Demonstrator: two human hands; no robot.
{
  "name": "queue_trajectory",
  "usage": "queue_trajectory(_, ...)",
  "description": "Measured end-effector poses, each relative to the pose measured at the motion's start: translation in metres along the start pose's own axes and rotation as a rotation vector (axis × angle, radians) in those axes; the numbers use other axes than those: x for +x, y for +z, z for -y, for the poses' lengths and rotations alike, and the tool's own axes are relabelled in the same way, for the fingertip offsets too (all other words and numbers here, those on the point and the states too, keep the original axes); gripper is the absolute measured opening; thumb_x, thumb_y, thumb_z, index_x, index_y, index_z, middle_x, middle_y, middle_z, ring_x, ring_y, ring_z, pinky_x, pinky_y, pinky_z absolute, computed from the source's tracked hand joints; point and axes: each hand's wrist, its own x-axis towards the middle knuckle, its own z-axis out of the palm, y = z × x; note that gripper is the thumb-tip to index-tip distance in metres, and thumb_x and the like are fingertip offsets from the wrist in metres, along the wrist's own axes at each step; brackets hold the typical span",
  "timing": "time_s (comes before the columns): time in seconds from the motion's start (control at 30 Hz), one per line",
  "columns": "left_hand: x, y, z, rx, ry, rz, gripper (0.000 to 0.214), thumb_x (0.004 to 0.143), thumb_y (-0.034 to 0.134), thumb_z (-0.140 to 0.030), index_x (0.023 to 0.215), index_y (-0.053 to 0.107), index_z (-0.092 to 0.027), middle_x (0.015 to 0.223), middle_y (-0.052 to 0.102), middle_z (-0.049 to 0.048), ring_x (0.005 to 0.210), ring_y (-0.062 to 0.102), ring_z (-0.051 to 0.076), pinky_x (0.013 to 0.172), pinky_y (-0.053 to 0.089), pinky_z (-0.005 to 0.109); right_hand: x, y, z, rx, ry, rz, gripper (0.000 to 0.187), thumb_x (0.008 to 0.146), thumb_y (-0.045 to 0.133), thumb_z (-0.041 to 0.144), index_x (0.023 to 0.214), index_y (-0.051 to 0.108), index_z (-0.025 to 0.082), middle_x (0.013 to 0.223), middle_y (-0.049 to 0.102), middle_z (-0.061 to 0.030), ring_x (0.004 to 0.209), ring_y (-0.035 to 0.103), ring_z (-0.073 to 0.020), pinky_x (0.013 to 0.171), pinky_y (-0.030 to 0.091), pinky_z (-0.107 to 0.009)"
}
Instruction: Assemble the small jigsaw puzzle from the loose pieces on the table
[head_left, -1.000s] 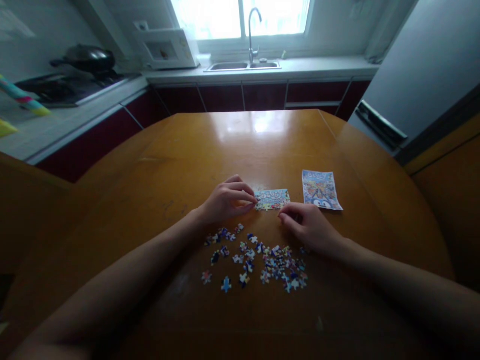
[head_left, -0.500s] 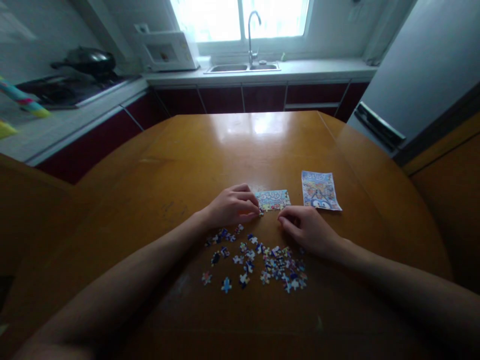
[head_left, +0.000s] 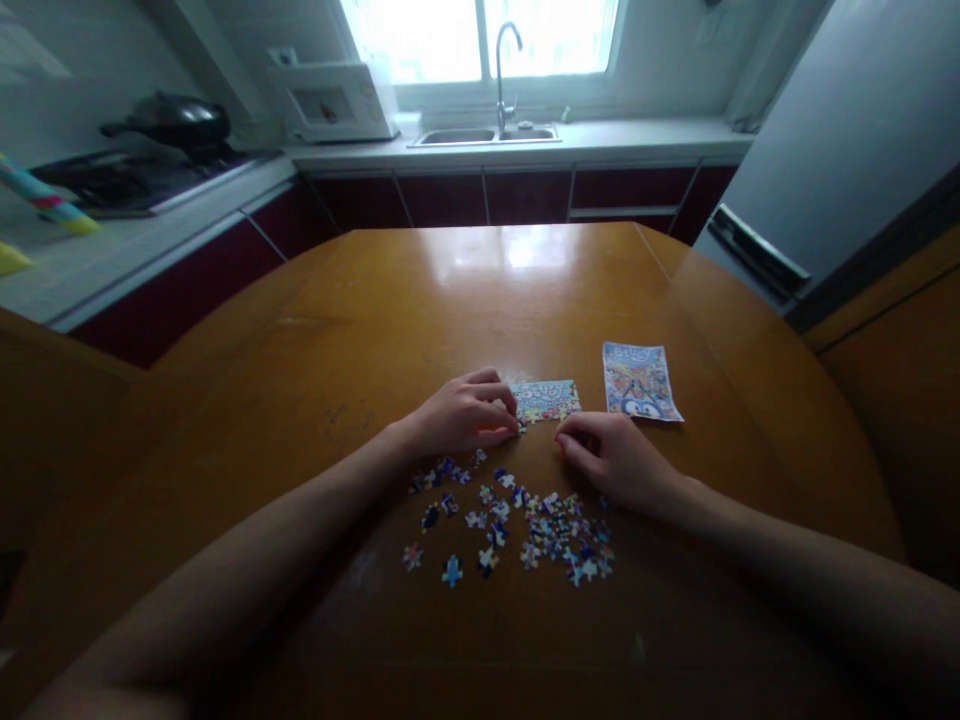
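Note:
A joined strip of jigsaw puzzle (head_left: pixel 547 399) lies on the wooden table (head_left: pixel 375 330). My left hand (head_left: pixel 461 413) rests at its left end, fingers curled and pressed to its lower left corner, where a small piece may sit. My right hand (head_left: pixel 615 455) lies just below the strip's right end, fingers curled in; what they hold, if anything, is hidden. Several loose puzzle pieces (head_left: pixel 517 520) are scattered nearer me, between both forearms. A printed reference picture (head_left: pixel 640 381) lies to the right of the strip.
Beyond the table runs a kitchen counter with a sink and tap (head_left: pixel 491 130), a white microwave (head_left: pixel 330 100) and a black pan on the hob (head_left: pixel 176 120). A grey fridge (head_left: pixel 817 170) stands at the right.
My left hand slid down from the strip's upper left edge to its lower left corner. My right hand shifted slightly.

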Motion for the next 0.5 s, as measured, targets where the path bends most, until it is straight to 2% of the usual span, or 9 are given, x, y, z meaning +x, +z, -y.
queue_trajectory(0.33,-0.0003,-0.0006,0.0013,-0.041,-0.014,0.013,0.008,0.088,0.067,-0.029,0.091,0.075,-0.029,0.092,0.069,0.0029,0.088,0.054,0.017,0.081,0.048,0.031,-0.0004,0.0003,-0.0030,0.000,0.000,0.004,0.013,0.086,0.055,0.019,0.079,0.066,0.020,0.073,0.066,-0.0009,0.064,0.056,-0.0134,0.061,0.041,-0.029)
queue_trajectory(0.5,-0.0008,-0.0020,0.0018,-0.024,-0.034,-0.032,0.013,0.089,0.066,-0.028,0.099,0.074,-0.029,0.095,0.068,0.0043,0.090,0.054,0.017,0.082,0.048,0.031,-0.0004,0.0009,-0.0020,-0.003,-0.006,-0.004,0.014,0.087,0.054,0.018,0.079,0.066,0.019,0.072,0.065,-0.0008,0.064,0.055,-0.0134,0.061,0.041,-0.029)
